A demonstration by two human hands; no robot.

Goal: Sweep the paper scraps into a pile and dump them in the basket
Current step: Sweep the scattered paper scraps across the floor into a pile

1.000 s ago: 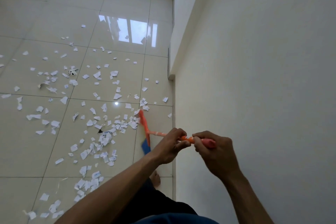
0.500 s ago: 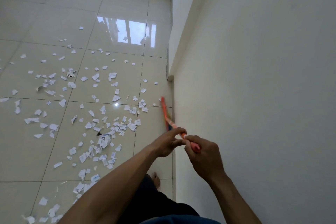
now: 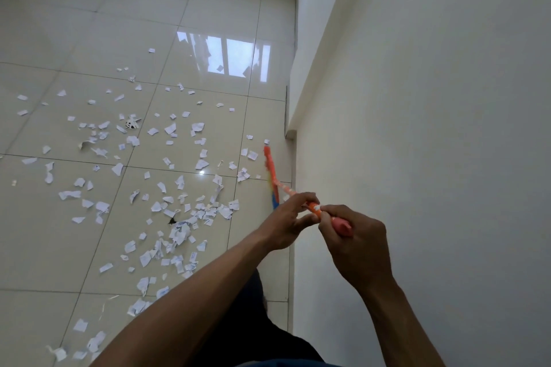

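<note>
White paper scraps (image 3: 176, 217) lie scattered over the glossy beige floor tiles, thickest in a band running from the middle toward the lower left. An orange broom (image 3: 272, 174) stands on the floor close to the wall, its head just right of the scraps. My left hand (image 3: 290, 219) pinches the orange handle, and my right hand (image 3: 356, 243) grips the pink handle end just behind it. No basket is in view.
A white wall (image 3: 432, 128) fills the right side, with a corner step (image 3: 290, 134) beyond the broom. My bare foot (image 3: 264, 298) and dark-clothed leg are at the bottom centre. A window reflection (image 3: 226, 58) shines on the far tiles.
The broom head has swung right and away, from among the scraps to beside the wall. Both hands stayed on the handle and shifted slightly right.
</note>
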